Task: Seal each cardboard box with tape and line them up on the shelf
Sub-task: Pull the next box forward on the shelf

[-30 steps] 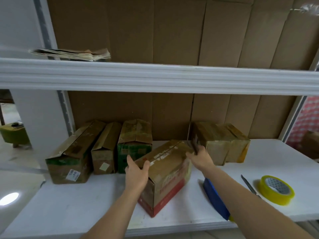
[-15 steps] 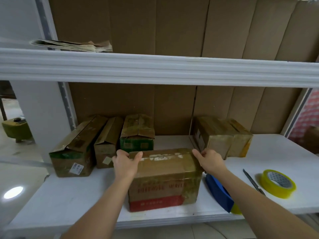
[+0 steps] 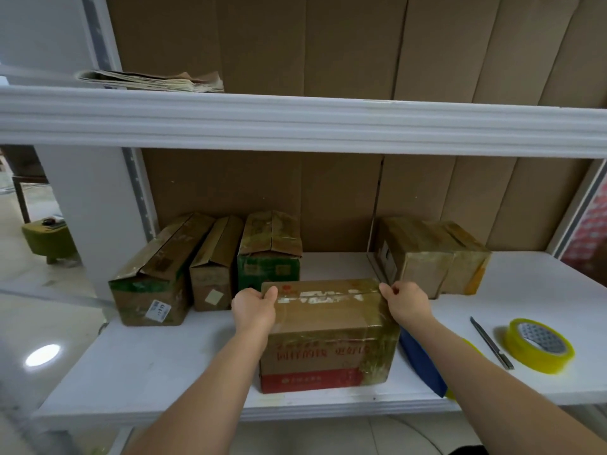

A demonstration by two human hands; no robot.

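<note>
Cardboard-backed wall (image 3: 345, 47), glossy floor (image 3: 19, 326), green stool (image 3: 49, 236).

Folded newspapers (image 3: 151, 81) on the upper shelf, green stool (image 3: 49, 236) far left, perhaps a knife (image 3: 491, 343) right

Both hands, left hand (image 3: 254, 308) and right hand (image 3: 407, 302), grip the taped box (image 3: 328, 336) on the shelf (image 3: 164, 372).

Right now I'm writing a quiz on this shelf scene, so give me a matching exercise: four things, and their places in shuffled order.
Things:
1. tape roll
2. stack of papers
3. utility knife
4. red-banded box

Places:
A. upper shelf
B. between both hands
C. far right of lower shelf
D. just left of the tape roll

Pairs: 1-C, 2-A, 3-D, 4-B
</note>
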